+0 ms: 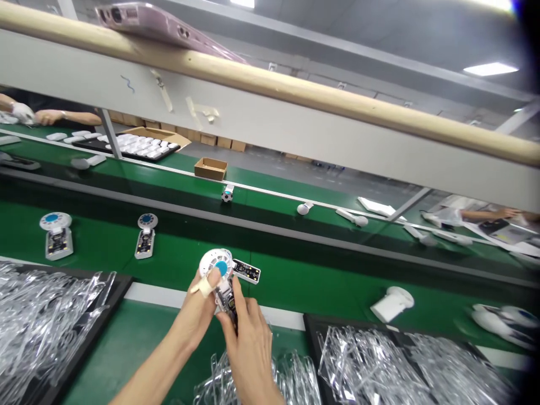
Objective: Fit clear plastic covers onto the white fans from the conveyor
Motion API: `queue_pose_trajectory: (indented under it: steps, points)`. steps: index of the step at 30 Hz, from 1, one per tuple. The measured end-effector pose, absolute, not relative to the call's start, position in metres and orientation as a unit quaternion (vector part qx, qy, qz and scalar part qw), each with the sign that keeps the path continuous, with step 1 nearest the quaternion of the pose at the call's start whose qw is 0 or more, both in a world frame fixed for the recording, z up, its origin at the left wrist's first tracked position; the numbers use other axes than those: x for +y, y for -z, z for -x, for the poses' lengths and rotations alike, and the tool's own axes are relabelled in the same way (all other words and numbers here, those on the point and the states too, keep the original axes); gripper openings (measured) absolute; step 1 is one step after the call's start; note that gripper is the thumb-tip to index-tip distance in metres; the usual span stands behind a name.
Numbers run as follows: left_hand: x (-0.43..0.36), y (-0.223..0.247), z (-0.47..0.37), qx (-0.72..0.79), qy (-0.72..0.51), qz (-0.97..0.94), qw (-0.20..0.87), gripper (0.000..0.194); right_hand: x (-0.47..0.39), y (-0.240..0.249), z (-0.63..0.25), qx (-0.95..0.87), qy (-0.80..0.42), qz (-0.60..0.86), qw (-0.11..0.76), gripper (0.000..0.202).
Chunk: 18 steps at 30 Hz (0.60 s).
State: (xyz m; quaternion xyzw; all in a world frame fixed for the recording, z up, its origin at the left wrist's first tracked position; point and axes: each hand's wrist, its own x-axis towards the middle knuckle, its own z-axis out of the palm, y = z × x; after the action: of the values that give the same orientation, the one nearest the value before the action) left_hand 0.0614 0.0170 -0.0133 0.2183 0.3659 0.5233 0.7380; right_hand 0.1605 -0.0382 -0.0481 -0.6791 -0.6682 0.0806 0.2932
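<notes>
Both hands hold a white round-headed device (215,262), which looks like a small handheld fan with a blue disc in its head. Its open handle shows a dark circuit board. My left hand (198,306) grips the head, and tape wraps one of its fingers. Around the handle, my right hand (250,337) is closed, thumb on one side and fingers on the other. Just behind them, a second handle with a bare circuit board (248,271) lies on the green belt (177,236); its head is mostly hidden. Clear plastic strips (295,377) lie beneath my right hand.
Black trays of clear plastic pieces flank me, a left tray (126,287) and a right tray (310,326). More devices (59,242) (145,242) sit on the belt. A shelf rail (295,79) crosses above, bearing a pink phone (164,25). Other people's hands (50,116) show beyond.
</notes>
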Motion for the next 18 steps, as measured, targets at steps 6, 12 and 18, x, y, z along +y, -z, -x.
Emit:
queue_pose_trajectory:
  steps: [6,12,18]
  points:
    - [0.002,0.031,-0.05,0.469,-0.377,-0.313,0.735,0.05,-0.044,0.037,-0.168,-0.672,-0.123,0.642,0.348,0.043]
    - [-0.013,0.04,-0.057,0.523,-0.491,-0.383,0.582,0.049,-0.02,0.045,-0.168,-0.35,-0.308,0.721,0.513,0.052]
    - [-0.026,0.069,-0.058,0.541,-0.564,-0.404,0.476,0.046,-0.015,0.052,-0.153,-0.32,-0.326,0.683,0.57,0.054]
